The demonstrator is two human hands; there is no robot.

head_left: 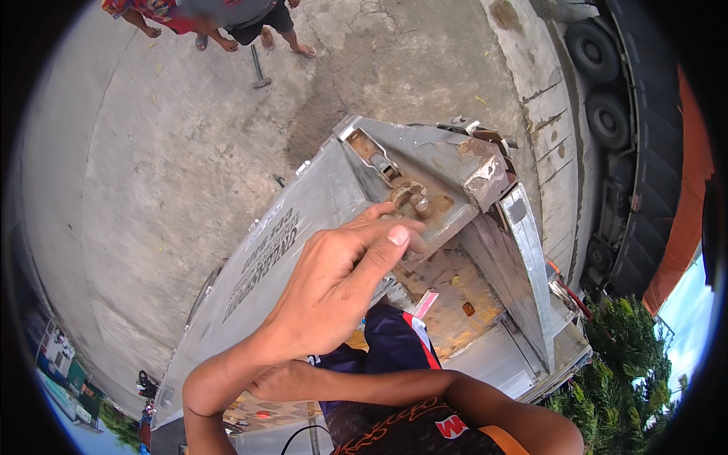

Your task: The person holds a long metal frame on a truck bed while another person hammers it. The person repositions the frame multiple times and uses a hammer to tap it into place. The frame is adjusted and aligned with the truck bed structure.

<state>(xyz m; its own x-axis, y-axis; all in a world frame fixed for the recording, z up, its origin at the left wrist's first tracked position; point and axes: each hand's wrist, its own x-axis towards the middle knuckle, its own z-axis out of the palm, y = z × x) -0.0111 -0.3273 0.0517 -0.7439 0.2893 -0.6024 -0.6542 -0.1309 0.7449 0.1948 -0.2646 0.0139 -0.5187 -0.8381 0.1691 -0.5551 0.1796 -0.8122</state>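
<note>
My left hand [341,265] reaches out over the top corner of a grey metal truck body [303,208]. Its fingers are loosely stretched, and nothing shows in them. Just beyond the fingertips is a rusty metal ring fitting [410,196] on the corner plate; whether they touch it I cannot tell. A metal latch [375,155] sits in a slot behind the ring. My right hand [282,381] lies under my left forearm, the right arm crossing my body from the lower right. The right fingers are hidden behind the left wrist.
Far below on the concrete ground [189,144], people stand near a long-handled sledgehammer [262,80]. To the right is another truck with dark wheels [609,120] and an orange-red cover [682,205]. A bent metal panel [528,258] rises beside me. Green trees [614,364] are at lower right.
</note>
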